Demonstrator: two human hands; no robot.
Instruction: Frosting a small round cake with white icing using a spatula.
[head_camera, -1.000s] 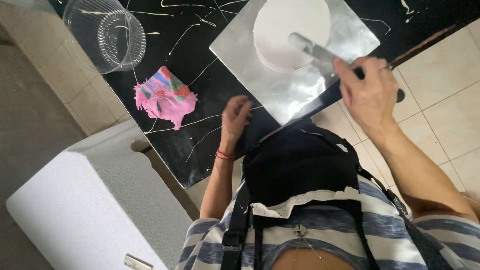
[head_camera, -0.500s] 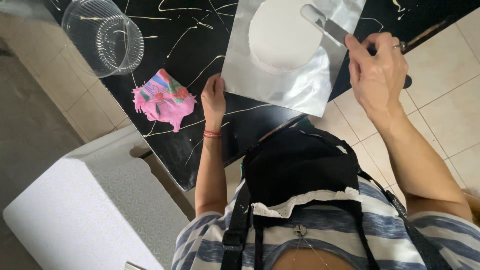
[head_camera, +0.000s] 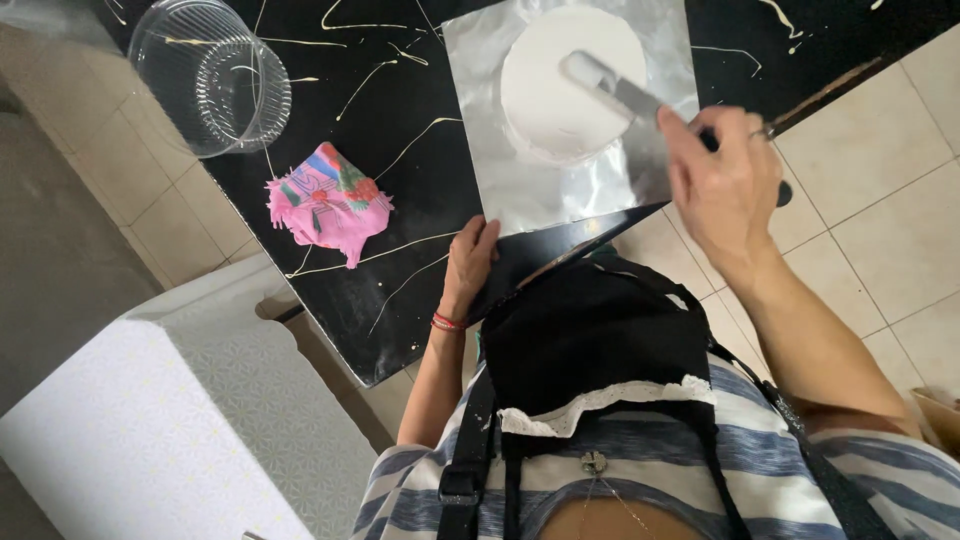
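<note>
Since half a second ago the spatula blade has slid from the rim onto the top of the cake, and the left hand has settled at the foil's near corner. Largest is the black table (head_camera: 400, 180), streaked with pale drips. On it, toward one o'clock, lies the silver foil board (head_camera: 480, 120) bearing the round white cake (head_camera: 545, 100). At ten o'clock stands a clear plastic container (head_camera: 210, 85); just below it, toward nine o'clock, lies a crumpled pink cloth (head_camera: 328, 202). The right hand (head_camera: 725, 185) is clenched round the handle of the spatula (head_camera: 612, 90), whose blade rests flat on the cake. The left hand (head_camera: 470, 262) lies fingers-together, touching the board's corner at six o'clock.
</note>
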